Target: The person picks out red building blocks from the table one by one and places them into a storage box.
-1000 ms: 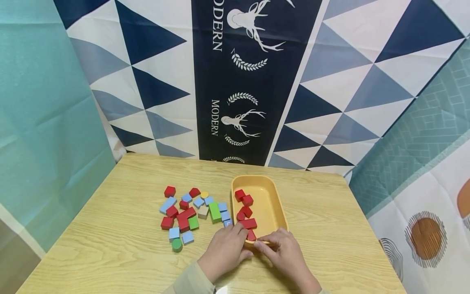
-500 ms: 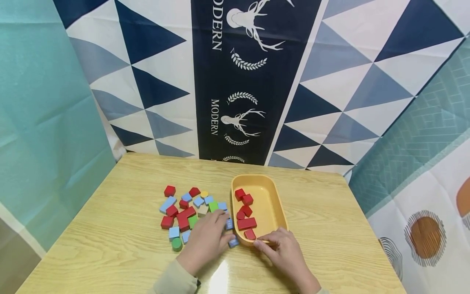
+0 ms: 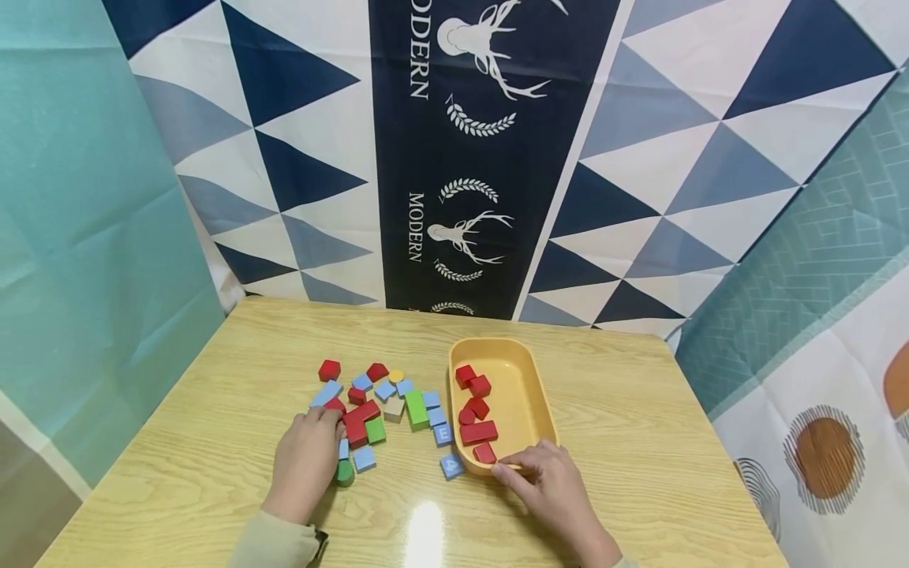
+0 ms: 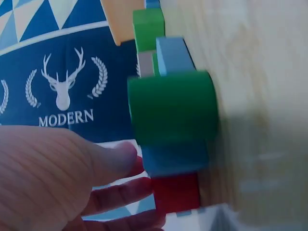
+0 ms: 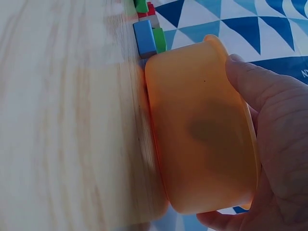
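My left hand (image 3: 305,461) has its fingertips at the left side of the block group, over a red block it largely hides in the head view. In the left wrist view its thumb and fingers hover at the top edge of that red block (image 4: 175,192), beside a blue block (image 4: 175,159) and a green cylinder (image 4: 173,108). A yellow tray (image 3: 536,386) holds several red blocks along its left side, among them a long one (image 3: 479,432). My right hand (image 3: 557,489) grips the tray's near rim, thumb on one side.
Loose blocks lie left of the tray: a tall green one (image 3: 416,410), a beige one (image 3: 394,409), a yellow piece (image 3: 396,376) and several red and blue ones. Two lettered blue blocks (image 3: 451,466) lie close to the tray's left wall. Patterned cloth (image 3: 305,158) hangs behind the table.
My left hand has left the red blocks in the tray and moved left across the table to the loose blocks. The front red piece in the tray lies differently. My right hand stays put.
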Tool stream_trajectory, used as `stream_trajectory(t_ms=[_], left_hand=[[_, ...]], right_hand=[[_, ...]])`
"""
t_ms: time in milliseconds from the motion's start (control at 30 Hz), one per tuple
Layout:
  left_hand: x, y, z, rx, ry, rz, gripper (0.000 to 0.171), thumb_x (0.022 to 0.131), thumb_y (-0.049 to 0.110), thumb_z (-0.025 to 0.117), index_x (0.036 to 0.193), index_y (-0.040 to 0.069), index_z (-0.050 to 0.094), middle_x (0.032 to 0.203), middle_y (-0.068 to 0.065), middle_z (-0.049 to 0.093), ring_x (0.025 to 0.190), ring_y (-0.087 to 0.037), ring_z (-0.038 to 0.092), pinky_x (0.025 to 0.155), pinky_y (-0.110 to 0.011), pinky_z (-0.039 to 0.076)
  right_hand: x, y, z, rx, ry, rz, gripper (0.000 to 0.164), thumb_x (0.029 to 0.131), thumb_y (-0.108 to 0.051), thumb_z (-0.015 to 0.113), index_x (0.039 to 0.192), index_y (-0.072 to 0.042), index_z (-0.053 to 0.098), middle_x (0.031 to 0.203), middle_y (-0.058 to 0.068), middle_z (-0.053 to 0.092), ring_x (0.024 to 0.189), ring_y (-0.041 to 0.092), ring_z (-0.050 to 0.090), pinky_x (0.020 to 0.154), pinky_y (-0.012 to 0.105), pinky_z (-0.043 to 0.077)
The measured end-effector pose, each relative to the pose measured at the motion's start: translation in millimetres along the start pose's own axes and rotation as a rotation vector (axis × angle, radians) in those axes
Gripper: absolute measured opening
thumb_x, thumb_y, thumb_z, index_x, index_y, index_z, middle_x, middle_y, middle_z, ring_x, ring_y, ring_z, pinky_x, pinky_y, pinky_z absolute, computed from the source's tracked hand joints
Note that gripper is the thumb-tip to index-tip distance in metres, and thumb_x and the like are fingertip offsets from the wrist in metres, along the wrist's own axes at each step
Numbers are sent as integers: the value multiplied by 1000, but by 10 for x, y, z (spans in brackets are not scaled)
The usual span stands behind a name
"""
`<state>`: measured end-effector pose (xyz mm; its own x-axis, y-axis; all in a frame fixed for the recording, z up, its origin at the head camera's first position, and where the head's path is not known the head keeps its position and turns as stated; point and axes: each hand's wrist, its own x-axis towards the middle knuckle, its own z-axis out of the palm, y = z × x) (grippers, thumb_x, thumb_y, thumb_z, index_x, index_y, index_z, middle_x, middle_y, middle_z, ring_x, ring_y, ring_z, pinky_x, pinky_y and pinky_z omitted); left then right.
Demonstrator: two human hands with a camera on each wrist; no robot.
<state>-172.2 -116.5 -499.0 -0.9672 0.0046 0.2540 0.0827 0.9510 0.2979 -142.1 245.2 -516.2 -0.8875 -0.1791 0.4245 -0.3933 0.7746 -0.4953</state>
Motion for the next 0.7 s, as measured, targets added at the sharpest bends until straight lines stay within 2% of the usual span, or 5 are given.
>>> stream_trajectory(t_ms=[100, 367, 700], left_hand=[[-14, -49, -8, -29, -8, -11, 16, 102, 9, 71, 115, 0, 76, 112, -20, 72, 94, -37, 70, 77, -52, 64], [-22, -72, -11, -69, -8, -33, 18, 100, 5, 73, 115, -4, 75, 115, -24, 71, 100, -40, 73, 82, -53, 65], [-41, -114, -36, -136, -90, -98, 38, 94, 2, 79, 128, -9, 64, 110, -26, 74, 100, -41, 75, 83, -55, 63]], right_hand=[[1, 9, -5, -3, 6, -8, 6, 86, -36, 89, 86, -32, 85, 81, -30, 72, 75, -7, 42, 69, 22, 33], [-7, 24, -2, -13, -1, -5, 7, 86, -37, 89, 87, -30, 85, 81, -30, 72, 76, -8, 42, 71, 23, 33], [-11, 25, 3, -25, 7, -22, 8, 86, -37, 88, 86, -31, 85, 81, -30, 73, 76, -8, 42, 70, 22, 33]])
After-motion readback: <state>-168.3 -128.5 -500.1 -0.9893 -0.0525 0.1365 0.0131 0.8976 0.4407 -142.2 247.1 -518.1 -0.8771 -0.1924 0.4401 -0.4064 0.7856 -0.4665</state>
